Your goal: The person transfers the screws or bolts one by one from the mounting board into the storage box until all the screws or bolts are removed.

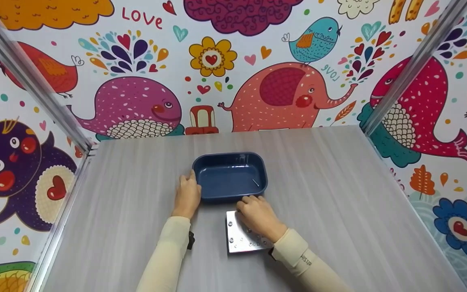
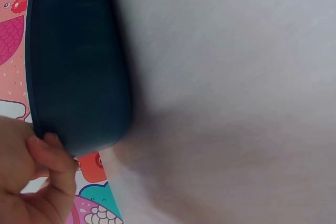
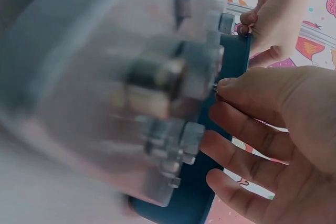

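A deep blue rectangular tray (image 1: pixel 229 198) with rounded corners lies on the table, with a small thin metal screw (image 1: pixel 255 182) inside. My left hand (image 1: pixel 188 195) grips the tray's left rim, its fingers bent at the edge in the left wrist view. In front of the tray is a shiny metal plate (image 1: pixel 236 233) with several bolts and nuts through it. Over the plate's upper right part is my right hand (image 1: pixel 260 215). In the right wrist view, the thumb and forefinger pinch the small end of a bolt (image 3: pixel 214 88) at the plate; the other fingers are spread.
The grey wood-grain table (image 1: pixel 128 227) runs out to both sides. Printed cartoon walls (image 1: pixel 213 93) stand at the back and sides, with metal corner posts (image 1: pixel 403 81) between them. Hex nuts (image 3: pixel 192 138) stick out from the plate near the right fingers.
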`<state>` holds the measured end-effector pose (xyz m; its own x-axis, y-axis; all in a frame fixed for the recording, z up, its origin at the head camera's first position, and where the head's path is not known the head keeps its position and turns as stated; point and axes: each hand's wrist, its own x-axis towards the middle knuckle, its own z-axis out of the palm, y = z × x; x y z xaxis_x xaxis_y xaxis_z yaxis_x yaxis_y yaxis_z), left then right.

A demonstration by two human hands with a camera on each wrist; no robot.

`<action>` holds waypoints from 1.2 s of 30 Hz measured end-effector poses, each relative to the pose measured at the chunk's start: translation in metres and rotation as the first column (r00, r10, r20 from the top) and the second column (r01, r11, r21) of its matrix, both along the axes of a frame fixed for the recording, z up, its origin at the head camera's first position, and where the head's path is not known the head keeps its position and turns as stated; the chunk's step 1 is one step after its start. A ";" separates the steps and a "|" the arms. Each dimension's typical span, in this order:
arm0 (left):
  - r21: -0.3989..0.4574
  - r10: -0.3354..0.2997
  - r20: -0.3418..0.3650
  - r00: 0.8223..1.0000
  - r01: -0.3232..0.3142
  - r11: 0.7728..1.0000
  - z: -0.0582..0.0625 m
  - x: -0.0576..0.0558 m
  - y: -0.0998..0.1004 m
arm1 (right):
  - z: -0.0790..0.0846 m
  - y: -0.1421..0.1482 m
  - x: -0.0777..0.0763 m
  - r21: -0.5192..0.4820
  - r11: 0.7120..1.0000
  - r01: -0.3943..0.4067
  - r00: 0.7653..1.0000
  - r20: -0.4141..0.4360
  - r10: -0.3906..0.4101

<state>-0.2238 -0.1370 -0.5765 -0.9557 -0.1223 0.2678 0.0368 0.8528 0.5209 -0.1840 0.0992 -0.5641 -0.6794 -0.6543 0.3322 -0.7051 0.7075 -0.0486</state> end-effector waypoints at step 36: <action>-0.054 -0.002 -0.099 0.995 -0.003 0.999 -0.001 0.001 0.001 | 0.040 0.036 -0.043 -0.222 0.974 0.045 0.998 0.044 -0.036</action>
<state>-0.2230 -0.1363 -0.5775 -0.9243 -0.1054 0.3668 0.0855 0.8794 0.4683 -0.2268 0.1354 -0.5243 -0.7195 -0.5385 0.4385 -0.6702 0.7039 -0.2352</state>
